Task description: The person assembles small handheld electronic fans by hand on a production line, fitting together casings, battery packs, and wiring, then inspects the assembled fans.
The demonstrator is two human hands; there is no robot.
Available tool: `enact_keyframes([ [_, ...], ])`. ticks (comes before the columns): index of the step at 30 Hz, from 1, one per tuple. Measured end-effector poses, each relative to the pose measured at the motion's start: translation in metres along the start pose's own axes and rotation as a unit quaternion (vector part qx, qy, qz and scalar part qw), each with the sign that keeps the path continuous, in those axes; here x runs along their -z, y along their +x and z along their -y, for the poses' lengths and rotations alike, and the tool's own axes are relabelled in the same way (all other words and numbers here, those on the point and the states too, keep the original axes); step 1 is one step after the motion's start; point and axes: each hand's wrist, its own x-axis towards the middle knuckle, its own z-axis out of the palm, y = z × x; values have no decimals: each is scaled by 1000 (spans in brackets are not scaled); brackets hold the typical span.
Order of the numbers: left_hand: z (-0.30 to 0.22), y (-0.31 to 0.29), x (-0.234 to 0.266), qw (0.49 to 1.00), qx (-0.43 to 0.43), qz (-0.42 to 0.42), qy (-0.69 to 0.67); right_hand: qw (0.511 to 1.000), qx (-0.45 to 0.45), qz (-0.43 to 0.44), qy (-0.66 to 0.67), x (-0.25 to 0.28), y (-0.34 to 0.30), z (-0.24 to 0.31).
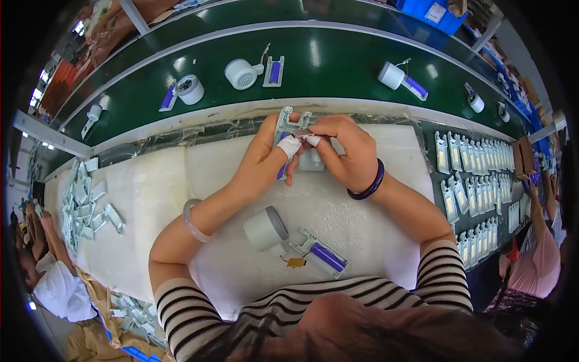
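My left hand (260, 158) is closed around a pale green plastic housing (283, 122) with a purple battery in it, held upright over the worktable. My right hand (351, 151) pinches at the housing's inner side; a thin strip or wire shows by the fingertips, too small to make out. Both thumbs have white wraps. Under my hands lies a pale piece (310, 160), partly hidden. Nearer me, a pale green cylinder (259, 231) with a grey rim lies on its side. Beside it are another housing with a purple battery (327, 257) and a small yellow-brown board (295, 262) on wires.
Beyond the table runs a green conveyor (338, 60) carrying several cylinders with battery housings. Loose pale green covers (81, 202) are heaped at the left. Rows of housings (473, 154) stand on the right. Other people sit at both sides; a blue bin (431, 13) is far right.
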Motion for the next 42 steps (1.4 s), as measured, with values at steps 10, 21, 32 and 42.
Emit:
enact_keyframes([
  [10,-2,-1,0,1000,-25,2,6,998,41,22,-36,1,-4,-5],
  [21,-3,-4,-1,999,-35,17,-18,996,78,13,-34,0,-3,-3],
  [32,-1,-6,2,999,-42,24,7,995,96,21,-34,2,-1,-3],
  [42,0,-9,2,998,-51,29,37,994,103,14,-33,1,-2,-3],
])
